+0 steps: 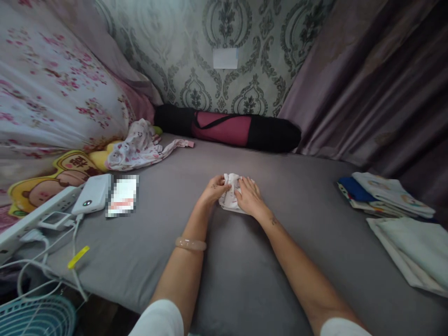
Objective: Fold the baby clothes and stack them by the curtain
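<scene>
Both hands are working a small white cloth (231,195) mid-bed (196,280): left hand (216,187) pinching its edge, right hand (249,197) pressing flat on top. Best keeping edges lined up, smoothing creases outward.

A bed with a grey sheet (175,242) carries everything. On it lie a small white printed cloth (229,196) at the middle, a crumpled floral garment (138,149) at the back left, and a black-and-maroon roll bag (227,127) along the wall. 2 stacks of folded cloths (388,193) (413,247) sit at the right, a white power bank (93,193) at the left.
</scene>
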Demonstrator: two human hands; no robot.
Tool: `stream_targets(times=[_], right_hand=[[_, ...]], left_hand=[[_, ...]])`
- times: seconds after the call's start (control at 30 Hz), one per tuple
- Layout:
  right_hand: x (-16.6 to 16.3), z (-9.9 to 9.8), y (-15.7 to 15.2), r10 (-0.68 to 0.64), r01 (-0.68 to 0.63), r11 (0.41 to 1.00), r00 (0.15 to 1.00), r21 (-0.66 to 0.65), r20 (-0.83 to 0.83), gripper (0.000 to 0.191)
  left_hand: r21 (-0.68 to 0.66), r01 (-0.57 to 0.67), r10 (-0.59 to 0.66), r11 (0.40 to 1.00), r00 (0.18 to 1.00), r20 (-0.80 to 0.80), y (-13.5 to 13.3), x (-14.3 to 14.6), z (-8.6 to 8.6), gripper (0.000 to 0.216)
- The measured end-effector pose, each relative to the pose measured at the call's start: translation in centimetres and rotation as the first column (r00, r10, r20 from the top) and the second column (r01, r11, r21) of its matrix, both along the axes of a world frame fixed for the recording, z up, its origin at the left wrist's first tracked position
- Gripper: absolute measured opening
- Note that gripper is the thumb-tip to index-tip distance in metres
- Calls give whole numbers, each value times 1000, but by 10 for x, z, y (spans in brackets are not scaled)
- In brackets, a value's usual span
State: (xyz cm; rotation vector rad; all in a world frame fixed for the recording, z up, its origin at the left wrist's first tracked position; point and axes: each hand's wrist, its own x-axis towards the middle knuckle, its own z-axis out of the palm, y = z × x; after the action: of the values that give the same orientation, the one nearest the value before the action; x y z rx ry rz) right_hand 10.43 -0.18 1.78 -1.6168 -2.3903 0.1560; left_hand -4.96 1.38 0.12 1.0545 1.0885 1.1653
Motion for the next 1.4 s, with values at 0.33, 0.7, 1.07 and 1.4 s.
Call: stream_targets(times=[0.33, 0.7, 1.07, 1.4], right_hand=[[16, 2, -4, 10, 3, 994, 993, -107, 121, 57], [16, 11, 1, 19, -12, 995, 997, -97, 74, 56], [2, -10, 1, 87, -77, 993, 989, -88, 116, 59], [4, 0, 3, 91, -77, 988, 991, -133, 103, 60]], left_hand=[[275, -73, 251, 959, 674, -694, 1, 7, -2, 51], [230, -66, 214, 971, 670, -711, 6, 5, -13, 39], [169, -437, 463, 883, 761, -455, 13, -17, -16, 28], [113, -407, 410, 906, 781, -471, 10, -18, -13, 30]])
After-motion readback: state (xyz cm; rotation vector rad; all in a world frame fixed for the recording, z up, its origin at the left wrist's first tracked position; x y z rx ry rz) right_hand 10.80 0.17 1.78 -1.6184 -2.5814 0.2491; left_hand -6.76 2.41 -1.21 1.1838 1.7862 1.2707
